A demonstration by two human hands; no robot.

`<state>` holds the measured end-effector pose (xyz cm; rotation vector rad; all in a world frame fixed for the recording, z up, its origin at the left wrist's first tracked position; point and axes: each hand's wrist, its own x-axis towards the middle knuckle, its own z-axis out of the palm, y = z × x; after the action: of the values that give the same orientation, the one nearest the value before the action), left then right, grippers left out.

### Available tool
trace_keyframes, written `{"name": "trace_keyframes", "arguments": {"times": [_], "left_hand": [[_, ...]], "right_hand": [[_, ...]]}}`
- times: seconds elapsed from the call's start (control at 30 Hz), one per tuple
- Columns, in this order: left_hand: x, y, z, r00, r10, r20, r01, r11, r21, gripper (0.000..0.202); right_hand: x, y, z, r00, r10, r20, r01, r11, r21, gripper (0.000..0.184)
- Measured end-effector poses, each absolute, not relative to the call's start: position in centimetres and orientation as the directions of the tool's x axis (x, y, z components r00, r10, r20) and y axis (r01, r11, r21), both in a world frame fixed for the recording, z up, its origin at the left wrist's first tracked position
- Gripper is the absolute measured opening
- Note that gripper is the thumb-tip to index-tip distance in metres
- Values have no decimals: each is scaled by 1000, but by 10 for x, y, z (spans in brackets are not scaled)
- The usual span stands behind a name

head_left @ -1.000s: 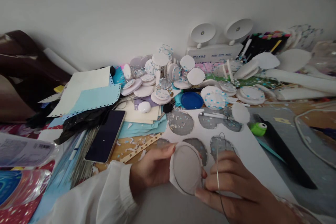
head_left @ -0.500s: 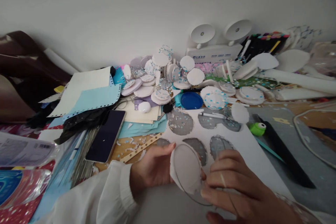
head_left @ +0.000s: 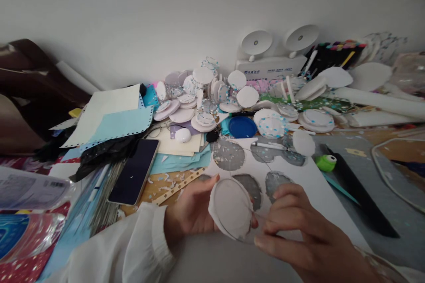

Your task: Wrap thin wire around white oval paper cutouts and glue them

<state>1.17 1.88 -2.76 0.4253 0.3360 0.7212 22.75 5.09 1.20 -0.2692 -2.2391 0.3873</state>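
Observation:
My left hand (head_left: 191, 212) grips a white round disc (head_left: 229, 208) by its left edge, with the thumb on the rim. A thin wire ring runs round the disc's rim. My right hand (head_left: 299, 234) pinches that thin wire (head_left: 262, 159) at the disc's lower right; the wire's free end stretches up over the white sheet. Both hands hover above a white sheet (head_left: 315, 185) with round holes cut out of it.
A dark phone (head_left: 134, 170) lies to the left. A heap of white discs (head_left: 212, 95), a blue lid (head_left: 242, 127), a pen (head_left: 268, 145) and a green punch (head_left: 326, 162) sit behind. Paper stacks lie left, a white twin-headed lamp (head_left: 275, 53) stands at the wall.
The disc has shifted a little left and tilted. The wire, which looped up past my right fingers, now stretches in a line up and back. My right hand has moved slightly down.

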Motion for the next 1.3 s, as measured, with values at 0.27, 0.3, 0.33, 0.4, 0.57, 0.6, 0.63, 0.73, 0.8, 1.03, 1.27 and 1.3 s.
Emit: {"name": "trace_keyframes", "arguments": {"times": [0.27, 0.3, 0.33, 0.4, 0.57, 0.6, 0.63, 0.73, 0.8, 1.03, 1.27, 1.3], "left_hand": [[10, 16, -30, 731, 646, -222, -509, 732, 453, 68], [10, 15, -32, 733, 640, -230, -508, 740, 441, 66], [10, 14, -33, 736, 633, -239, -505, 749, 430, 65], [10, 14, -35, 742, 619, -259, -496, 766, 409, 63], [10, 14, -37, 756, 584, -297, -469, 799, 377, 61], [10, 14, -36, 760, 576, -301, -462, 805, 372, 61], [10, 14, -36, 765, 568, -305, -456, 811, 367, 61], [10, 16, -34, 771, 549, -323, -442, 826, 350, 60], [11, 16, -33, 778, 533, -332, -432, 838, 334, 60], [11, 16, -32, 755, 616, -226, -518, 771, 372, 62], [10, 22, -27, 694, 712, -108, -648, 683, 337, 73], [11, 22, -26, 691, 716, -95, -656, 677, 333, 72]], "right_hand": [[223, 50, 13, -642, 337, 689, 128, 933, -337, 24], [222, 50, 13, -639, 335, 693, 131, 935, -330, 24], [222, 50, 13, -639, 331, 694, 130, 936, -326, 25], [221, 51, 12, -653, 320, 686, 115, 938, -328, 25], [221, 48, 9, -634, 348, 690, 97, 921, -376, 20], [222, 48, 8, -628, 346, 697, 98, 924, -370, 19], [222, 47, 7, -630, 335, 700, 97, 929, -356, 19], [222, 44, 3, -628, 315, 712, 108, 941, -322, 20], [222, 44, 1, -604, 320, 730, 124, 943, -310, 18], [224, 45, 7, -572, 320, 755, 218, 947, -236, 22], [235, 52, 10, -398, 521, 755, 397, 840, -370, 21], [234, 53, 8, -368, 582, 726, 378, 806, -455, 20]]}}
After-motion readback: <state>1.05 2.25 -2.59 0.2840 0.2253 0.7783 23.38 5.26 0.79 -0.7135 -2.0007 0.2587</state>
